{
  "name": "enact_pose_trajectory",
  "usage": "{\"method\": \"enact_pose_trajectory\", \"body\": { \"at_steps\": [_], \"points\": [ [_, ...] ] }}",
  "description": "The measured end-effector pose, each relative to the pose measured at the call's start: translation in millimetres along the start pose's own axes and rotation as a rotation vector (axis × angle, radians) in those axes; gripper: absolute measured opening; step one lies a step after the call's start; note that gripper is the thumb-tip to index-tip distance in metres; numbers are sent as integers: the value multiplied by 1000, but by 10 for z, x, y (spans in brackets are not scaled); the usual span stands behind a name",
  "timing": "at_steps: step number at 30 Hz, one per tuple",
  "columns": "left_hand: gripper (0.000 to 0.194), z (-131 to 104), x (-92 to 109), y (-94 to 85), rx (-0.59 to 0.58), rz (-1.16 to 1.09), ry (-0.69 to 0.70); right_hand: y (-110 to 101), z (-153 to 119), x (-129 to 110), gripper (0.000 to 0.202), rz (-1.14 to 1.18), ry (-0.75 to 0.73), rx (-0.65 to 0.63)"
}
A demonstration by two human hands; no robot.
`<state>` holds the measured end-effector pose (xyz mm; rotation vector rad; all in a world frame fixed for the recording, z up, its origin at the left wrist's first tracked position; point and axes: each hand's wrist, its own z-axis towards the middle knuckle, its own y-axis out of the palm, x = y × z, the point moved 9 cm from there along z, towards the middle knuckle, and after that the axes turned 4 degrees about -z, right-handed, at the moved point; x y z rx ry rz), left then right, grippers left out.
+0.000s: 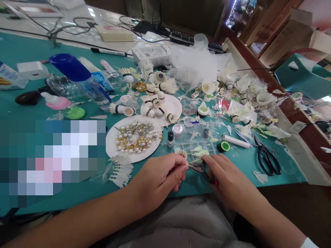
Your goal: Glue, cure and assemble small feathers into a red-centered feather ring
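My left hand (165,172) is closed in a pinch at the front of the table, around a small cream piece (183,154) with a reddish spot. Fingers cover most of that piece, so its kind is unclear. My right hand (222,172) is wrapped around black-handled pliers (198,167) whose metal jaws point left. The tips of the jaws meet the piece at my left fingertips. Just beyond both hands lies a clear compartment box (210,146) with pale green feather bits in it. Left of my left hand, trimmed white feathers (121,174) lie in a row.
A paper plate (110,137) carries pearl-and-gold sprigs; a second plate (177,106) holds cut shuttlecocks. Black scissors (269,160) lie at the right. A blue-capped bottle (89,88), white netting (193,62), small jars and more shuttlecock parts crowd the back. One area at left is pixelated.
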<state>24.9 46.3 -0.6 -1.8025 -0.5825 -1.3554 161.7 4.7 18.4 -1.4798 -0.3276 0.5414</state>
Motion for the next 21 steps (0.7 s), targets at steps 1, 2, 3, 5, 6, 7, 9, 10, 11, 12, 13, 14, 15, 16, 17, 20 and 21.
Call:
{"method": "enact_pose_trajectory", "body": {
  "at_steps": [1,2,3,5,6,7,9,10,11,12,13,14,15,16,17,20,21],
  "points": [
    [31,8,-1,1,1,2,11,3,-2,4,67,1,1,0],
    [30,16,3,1,3,1,28,6,-3,7,68,0,2,0],
    [30,22,9,0,7,-4,49,8,-4,9,68,-1,3,1],
    [28,28,23,-2,16,-14,85,13,-5,11,68,-10,7,2],
    [28,26,28,-2,18,-16,95,13,-6,10,67,-13,10,3],
    [27,21,29,-2,21,-13,94,12,-8,8,67,-13,12,4],
    [27,5,33,-9,32,4,78,4,-11,-1,65,5,14,3],
    [27,-5,39,-16,40,12,71,-4,-12,-8,64,22,13,2],
    [26,-15,45,-24,49,17,63,-12,-12,-11,63,40,14,-1],
    [25,-22,50,-31,57,17,56,-20,-12,-13,63,59,15,-5],
    [24,-27,56,-33,58,10,53,-30,-10,-9,62,80,20,-7],
    [24,-28,58,-30,54,-4,50,-41,-8,2,60,107,33,-7],
    [23,-27,59,-23,46,-24,47,-56,-5,23,56,142,55,0],
    [24,-23,61,-14,37,-47,47,-75,-3,47,51,191,82,13],
    [24,-19,63,-5,27,-72,48,-99,-3,76,45,250,115,34],
    [23,-3,77,18,5,-143,44,-165,-10,124,31,434,187,92],
    [22,1,85,25,-2,-167,43,-188,-15,137,28,503,210,115]
  ]
}}
